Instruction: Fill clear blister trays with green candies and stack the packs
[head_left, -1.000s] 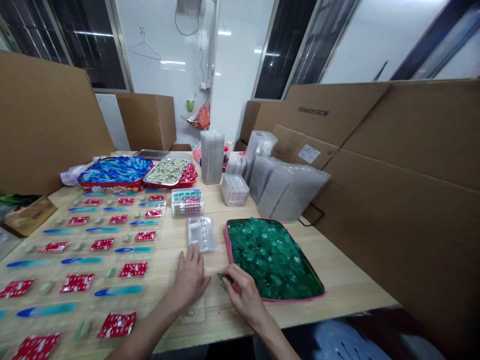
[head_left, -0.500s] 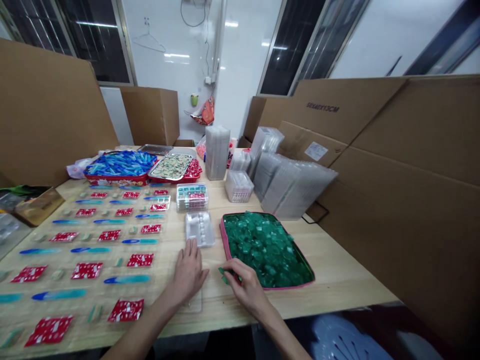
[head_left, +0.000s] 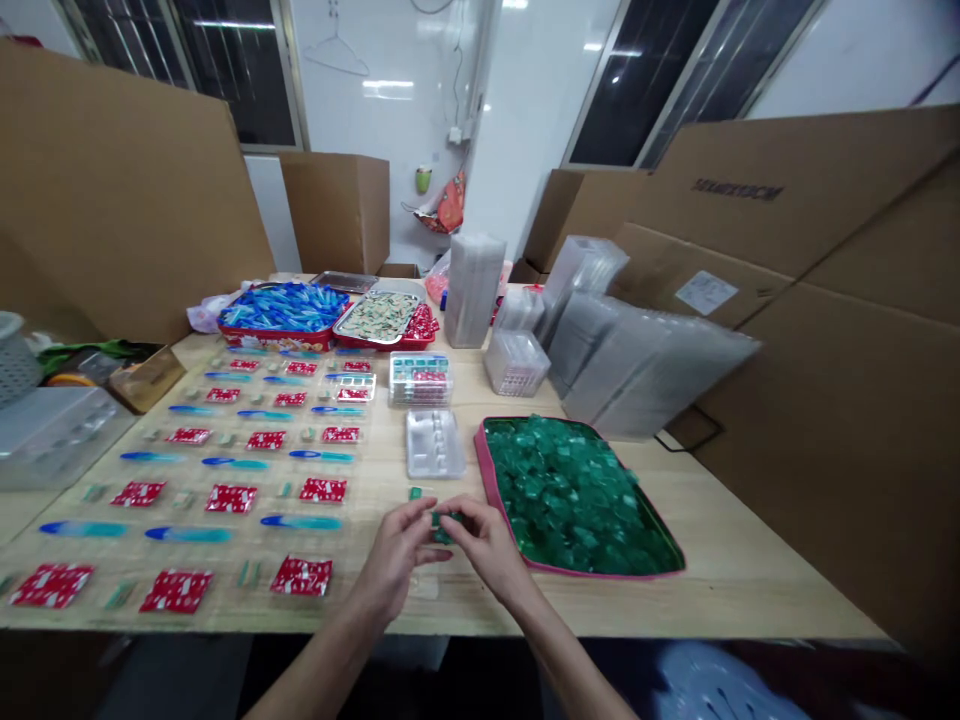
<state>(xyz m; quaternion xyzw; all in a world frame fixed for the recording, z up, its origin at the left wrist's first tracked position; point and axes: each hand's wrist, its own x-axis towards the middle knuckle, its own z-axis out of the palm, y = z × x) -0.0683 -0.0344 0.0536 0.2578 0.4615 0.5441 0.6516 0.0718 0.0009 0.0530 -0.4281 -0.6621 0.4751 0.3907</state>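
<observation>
Held green pieces (head_left: 441,535) pinched in the fingertips of left hand (head_left: 391,562) and right hand (head_left: 489,548), just left of a pink-rimmed tray (head_left: 491,480) heaped with more, nearer than a red tin (head_left: 277,340) of blue sticks (head_left: 285,305).

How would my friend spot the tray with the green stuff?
Start at the wooden table. Beside the right hand sits a pink-edged tray. It's the only one heaped with green pieces; the red tray farther back holds blue things.
</observation>
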